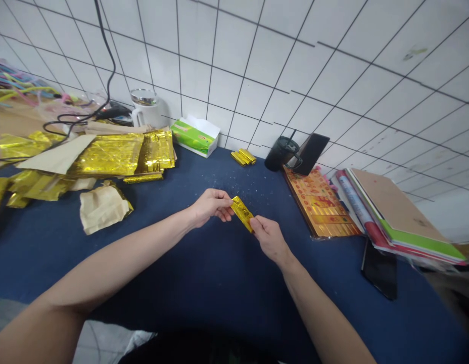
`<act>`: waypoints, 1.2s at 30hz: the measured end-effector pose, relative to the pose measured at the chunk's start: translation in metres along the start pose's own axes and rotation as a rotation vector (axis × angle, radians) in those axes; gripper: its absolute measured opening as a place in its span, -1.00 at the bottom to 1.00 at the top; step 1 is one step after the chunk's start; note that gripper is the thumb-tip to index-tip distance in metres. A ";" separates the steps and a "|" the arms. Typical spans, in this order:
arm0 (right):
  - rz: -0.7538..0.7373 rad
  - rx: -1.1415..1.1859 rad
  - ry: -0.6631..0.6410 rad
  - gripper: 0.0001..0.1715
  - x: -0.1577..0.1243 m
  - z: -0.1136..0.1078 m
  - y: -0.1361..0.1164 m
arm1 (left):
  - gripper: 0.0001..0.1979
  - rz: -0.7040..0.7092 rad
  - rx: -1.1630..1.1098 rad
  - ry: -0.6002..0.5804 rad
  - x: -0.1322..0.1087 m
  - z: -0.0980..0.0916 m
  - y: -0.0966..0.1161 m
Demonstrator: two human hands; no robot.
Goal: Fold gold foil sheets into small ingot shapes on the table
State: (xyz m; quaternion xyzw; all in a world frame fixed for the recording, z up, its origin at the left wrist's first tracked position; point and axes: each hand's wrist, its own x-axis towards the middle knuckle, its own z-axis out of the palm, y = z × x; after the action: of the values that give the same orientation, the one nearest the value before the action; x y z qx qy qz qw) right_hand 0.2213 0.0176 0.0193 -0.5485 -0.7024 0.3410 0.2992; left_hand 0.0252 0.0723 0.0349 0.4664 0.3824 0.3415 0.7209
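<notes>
A small flat strip of gold foil [242, 213] is held between my two hands above the blue table. My left hand [214, 206] pinches its upper left end between thumb and fingers. At the lower right end, my right hand [270, 237] grips the foil with the thumb on top. Several small gold rolls [243, 156] lie together beyond my hands near the tiled wall. Left of them, sheets of gold foil [109, 154] are piled up, and a crumpled beige paper piece with gold edges [103, 207] lies in front.
On the blue table [189, 283], a green tissue pack [194, 136] and white mug [147, 114] stand at the back. To the right are a black cup [282, 152], upright phone [313, 153], orange-gold packet [321, 202], stacked folders [401, 212] and dark phone [379, 269].
</notes>
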 end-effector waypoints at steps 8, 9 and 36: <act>-0.041 -0.105 -0.150 -0.58 0.000 -0.005 -0.007 | -0.89 0.098 0.412 -0.108 -0.002 0.002 0.003; -0.044 -0.119 -0.155 -0.59 -0.001 -0.004 -0.007 | -0.87 0.102 0.451 -0.101 -0.001 0.002 0.002; -0.005 -0.134 -0.125 -0.67 0.000 0.000 -0.006 | -0.81 0.164 0.552 -0.051 -0.001 0.007 -0.011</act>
State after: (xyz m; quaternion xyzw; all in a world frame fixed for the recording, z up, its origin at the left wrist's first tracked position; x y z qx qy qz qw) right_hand 0.2174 0.0168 0.0243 -0.5432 -0.7424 0.3259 0.2183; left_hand 0.0324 0.0649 0.0270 0.6827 0.4039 0.2697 0.5460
